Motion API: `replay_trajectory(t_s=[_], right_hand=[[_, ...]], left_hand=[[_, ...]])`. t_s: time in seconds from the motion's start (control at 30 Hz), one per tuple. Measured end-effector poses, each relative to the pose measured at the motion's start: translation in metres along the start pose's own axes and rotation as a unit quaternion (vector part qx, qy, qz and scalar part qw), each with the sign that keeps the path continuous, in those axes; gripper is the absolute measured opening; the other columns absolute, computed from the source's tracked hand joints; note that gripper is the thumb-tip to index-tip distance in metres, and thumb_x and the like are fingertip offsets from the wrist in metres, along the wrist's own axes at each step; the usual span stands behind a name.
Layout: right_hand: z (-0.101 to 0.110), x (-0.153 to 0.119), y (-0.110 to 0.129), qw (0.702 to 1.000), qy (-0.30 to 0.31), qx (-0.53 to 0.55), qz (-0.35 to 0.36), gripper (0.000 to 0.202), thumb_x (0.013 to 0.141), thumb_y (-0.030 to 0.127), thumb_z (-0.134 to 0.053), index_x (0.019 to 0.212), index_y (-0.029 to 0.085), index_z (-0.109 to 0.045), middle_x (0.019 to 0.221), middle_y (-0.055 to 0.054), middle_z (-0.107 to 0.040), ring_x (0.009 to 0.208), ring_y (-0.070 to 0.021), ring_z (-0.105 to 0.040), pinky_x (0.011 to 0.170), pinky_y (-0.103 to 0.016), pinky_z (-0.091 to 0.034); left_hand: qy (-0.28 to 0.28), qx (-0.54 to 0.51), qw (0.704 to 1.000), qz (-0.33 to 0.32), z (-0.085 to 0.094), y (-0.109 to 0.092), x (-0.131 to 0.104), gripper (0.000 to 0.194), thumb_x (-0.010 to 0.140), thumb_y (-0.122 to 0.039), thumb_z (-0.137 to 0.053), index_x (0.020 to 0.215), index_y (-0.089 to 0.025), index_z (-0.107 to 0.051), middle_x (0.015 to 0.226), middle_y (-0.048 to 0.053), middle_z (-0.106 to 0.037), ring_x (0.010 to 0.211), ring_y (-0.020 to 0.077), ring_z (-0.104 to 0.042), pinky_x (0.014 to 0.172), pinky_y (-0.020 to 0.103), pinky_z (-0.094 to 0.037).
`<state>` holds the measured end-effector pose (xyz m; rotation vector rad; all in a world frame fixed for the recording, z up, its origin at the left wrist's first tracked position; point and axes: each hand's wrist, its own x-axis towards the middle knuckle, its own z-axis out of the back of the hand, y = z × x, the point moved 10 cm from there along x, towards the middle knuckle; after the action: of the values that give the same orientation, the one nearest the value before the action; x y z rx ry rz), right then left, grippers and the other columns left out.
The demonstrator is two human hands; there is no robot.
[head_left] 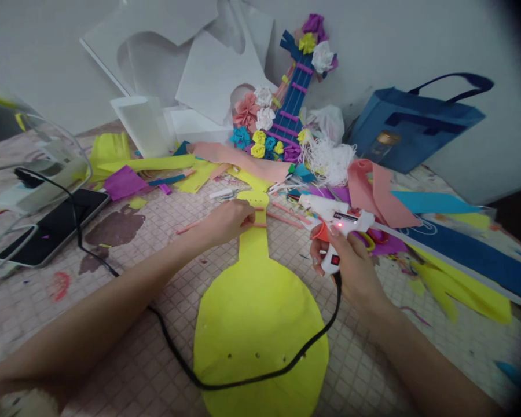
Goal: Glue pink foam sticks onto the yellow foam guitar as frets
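A yellow guitar-shaped cutout (260,307) lies flat on the table, its narrow neck pointing away from me and small holes in its round body. My left hand (232,222) is at the neck, with its fingers closed around the end of a thin pink strip (261,225) that crosses it. Another pink strip lies across the neck just beyond. In my right hand (347,255) is a white hot glue gun (332,209), its red light on and its nozzle pointing left toward the neck. The gun's black cord (243,382) loops over the yellow body.
A decorated blue paper guitar (293,104) leans against the wall. Around it lie paper scraps, white string (330,156) and scissors (373,238). A phone (56,226) and power strip (43,179) are at left; a blue bag (417,127) stands back right.
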<state>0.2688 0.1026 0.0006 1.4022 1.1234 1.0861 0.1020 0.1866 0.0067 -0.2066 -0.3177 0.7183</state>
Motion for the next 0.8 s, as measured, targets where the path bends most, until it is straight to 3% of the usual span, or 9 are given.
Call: replay_trajectory(t_s=[0.13, 0.27, 0.33, 0.43, 0.5, 0.6, 0.8], right_hand=[[-0.001, -0.002, 0.001, 1.0, 0.006, -0.009, -0.002, 0.025, 0.087, 0.041, -0.054, 0.077, 0.019, -0.057, 0.052, 0.003, -0.051, 0.041, -0.0099, -0.046, 0.032, -0.02, -0.036], [-0.001, -0.003, 0.001, 1.0, 0.009, -0.021, -0.006, 0.026, 0.087, 0.043, -0.052, 0.08, 0.018, -0.059, 0.056, 0.002, -0.053, 0.044, -0.0102, -0.048, 0.034, -0.021, -0.036], [-0.004, -0.004, 0.002, 0.999, 0.023, -0.046, -0.003, 0.028, 0.089, 0.043, -0.05, 0.08, 0.018, -0.059, 0.056, 0.003, -0.053, 0.043, -0.0092, -0.048, 0.036, -0.021, -0.036], [-0.014, -0.004, 0.003, 0.994, 0.056, -0.099, 0.005, 0.032, 0.09, 0.045, -0.047, 0.076, 0.018, -0.057, 0.055, 0.003, -0.053, 0.04, -0.008, -0.048, 0.038, -0.021, -0.036], [-0.022, -0.006, 0.002, 0.987, 0.082, -0.137, 0.012, 0.036, 0.089, 0.047, -0.047, 0.07, 0.017, -0.054, 0.055, 0.002, -0.051, 0.04, -0.0082, -0.047, 0.04, -0.022, -0.037], [-0.028, -0.009, -0.004, 0.976, 0.101, -0.189, 0.023, 0.036, 0.087, 0.049, -0.048, 0.071, 0.017, -0.053, 0.056, 0.002, -0.05, 0.042, -0.0092, -0.047, 0.041, -0.023, -0.038], [-0.029, -0.015, -0.009, 0.957, 0.115, -0.26, 0.052, 0.038, 0.09, 0.047, -0.044, 0.068, 0.018, -0.053, 0.055, 0.0, -0.052, 0.048, -0.0122, -0.05, 0.048, -0.025, -0.038]], left_hand=[[-0.019, -0.032, 0.999, 0.026, 0.008, 0.006, 0.0, 0.011, 0.076, -0.013, -0.054, 0.074, -0.014, -0.065, 0.076, 0.006, -0.065, 0.069, 0.0148, -0.056, 0.063, 0.025, -0.04], [-0.08, -0.201, 0.965, 0.151, 0.022, 0.038, -0.005, 0.009, 0.074, -0.021, -0.062, 0.074, -0.014, -0.067, 0.071, 0.004, -0.065, 0.061, 0.0119, -0.054, 0.057, 0.022, -0.039], [-0.083, -0.353, 0.908, 0.211, 0.015, 0.054, -0.009, 0.009, 0.071, -0.022, -0.067, 0.071, -0.013, -0.066, 0.064, 0.002, -0.063, 0.057, 0.0096, -0.051, 0.053, 0.02, -0.037], [-0.046, -0.597, 0.75, 0.28, -0.012, 0.059, -0.013, 0.01, 0.071, -0.018, -0.069, 0.067, -0.011, -0.064, 0.06, 0.0, -0.059, 0.054, 0.0063, -0.048, 0.05, 0.017, -0.035], [-0.021, -0.674, 0.675, 0.299, -0.024, 0.052, -0.013, 0.011, 0.075, -0.017, -0.066, 0.067, -0.01, -0.064, 0.062, 0.001, -0.058, 0.054, 0.0055, -0.049, 0.05, 0.016, -0.037], [0.006, -0.71, 0.635, 0.306, -0.03, 0.04, -0.013, 0.011, 0.081, -0.015, -0.06, 0.072, -0.01, -0.064, 0.067, 0.003, -0.059, 0.054, 0.0044, -0.049, 0.049, 0.014, -0.039], [0.043, -0.793, 0.519, 0.315, -0.034, 0.017, -0.015, 0.018, 0.088, -0.011, -0.051, 0.079, -0.006, -0.066, 0.059, 0.001, -0.055, 0.051, 0.0036, -0.049, 0.045, 0.012, -0.039]])
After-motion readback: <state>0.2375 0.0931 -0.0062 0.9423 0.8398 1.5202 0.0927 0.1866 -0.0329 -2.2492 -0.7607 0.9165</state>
